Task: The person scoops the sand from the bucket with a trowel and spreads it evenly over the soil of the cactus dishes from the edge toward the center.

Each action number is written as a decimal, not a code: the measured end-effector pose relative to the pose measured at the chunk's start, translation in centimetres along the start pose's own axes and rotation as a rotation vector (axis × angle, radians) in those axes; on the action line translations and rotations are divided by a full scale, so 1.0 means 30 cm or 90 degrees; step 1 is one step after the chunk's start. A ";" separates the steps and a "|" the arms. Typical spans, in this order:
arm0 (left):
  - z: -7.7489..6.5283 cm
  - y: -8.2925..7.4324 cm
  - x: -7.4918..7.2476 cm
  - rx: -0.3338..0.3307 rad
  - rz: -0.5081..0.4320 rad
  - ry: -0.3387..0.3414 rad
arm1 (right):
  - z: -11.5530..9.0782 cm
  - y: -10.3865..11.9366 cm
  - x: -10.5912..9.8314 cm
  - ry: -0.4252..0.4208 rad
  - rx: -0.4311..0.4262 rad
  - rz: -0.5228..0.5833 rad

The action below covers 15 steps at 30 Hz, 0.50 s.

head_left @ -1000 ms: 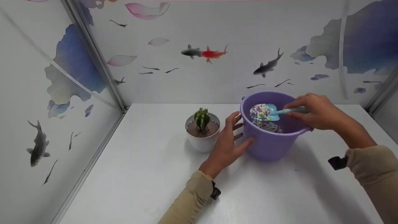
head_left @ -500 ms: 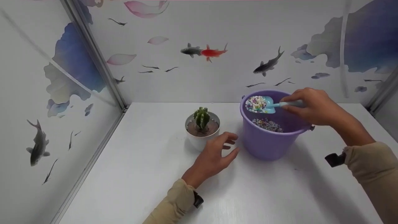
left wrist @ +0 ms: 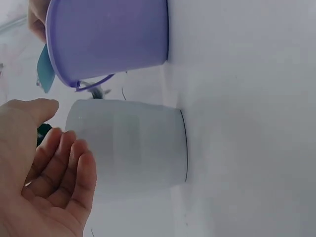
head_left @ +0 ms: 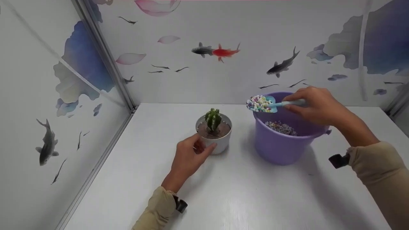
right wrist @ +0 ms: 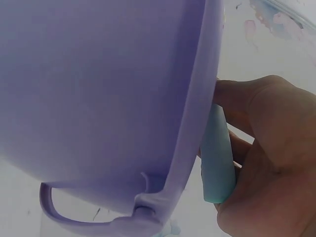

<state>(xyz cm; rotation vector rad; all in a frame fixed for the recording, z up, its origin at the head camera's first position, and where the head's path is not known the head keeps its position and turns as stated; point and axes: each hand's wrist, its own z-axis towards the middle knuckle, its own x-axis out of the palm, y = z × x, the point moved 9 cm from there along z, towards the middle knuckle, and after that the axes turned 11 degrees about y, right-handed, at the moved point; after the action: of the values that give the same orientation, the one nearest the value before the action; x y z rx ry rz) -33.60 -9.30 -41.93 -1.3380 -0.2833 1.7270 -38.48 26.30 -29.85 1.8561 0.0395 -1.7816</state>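
My right hand [head_left: 321, 107] pinches the handle of a small light-blue scoop [head_left: 272, 105], which is heaped with multicoloured pellets [head_left: 258, 103]. The scoop hangs over the left rim of a purple bucket [head_left: 281, 148]; more pellets [head_left: 281, 128] lie inside. To the bucket's left stands a white pot [head_left: 221, 144] holding a small green cactus [head_left: 213, 119] in brown soil. My left hand [head_left: 186, 156] is at the pot's near left side, fingertips by the rim. In the left wrist view its fingers are relaxed and bent, thumb apart. The right wrist view shows the scoop's handle [right wrist: 217, 158] in my fingers.
The pot and bucket stand on a white table [head_left: 249, 198]. Panels printed with fish and petals rise at the back [head_left: 223, 80] and left. The bucket's purple handle [right wrist: 74, 224] hangs down its side. Both sleeves have a black clip at the cuff.
My left hand has left the bucket's side and moved left to the pot. My right hand has raised the full scoop out of the bucket and shifted it left over the rim.
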 end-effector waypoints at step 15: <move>0.058 0.123 0.025 -0.194 -0.046 -0.019 | 0.054 0.076 0.049 0.034 -0.013 0.001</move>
<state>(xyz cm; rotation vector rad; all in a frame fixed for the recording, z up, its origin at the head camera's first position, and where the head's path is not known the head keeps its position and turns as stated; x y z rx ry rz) -36.99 -10.26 -44.14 -1.4991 -0.6248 1.6922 -38.89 23.21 -30.32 1.8888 0.0753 -1.7247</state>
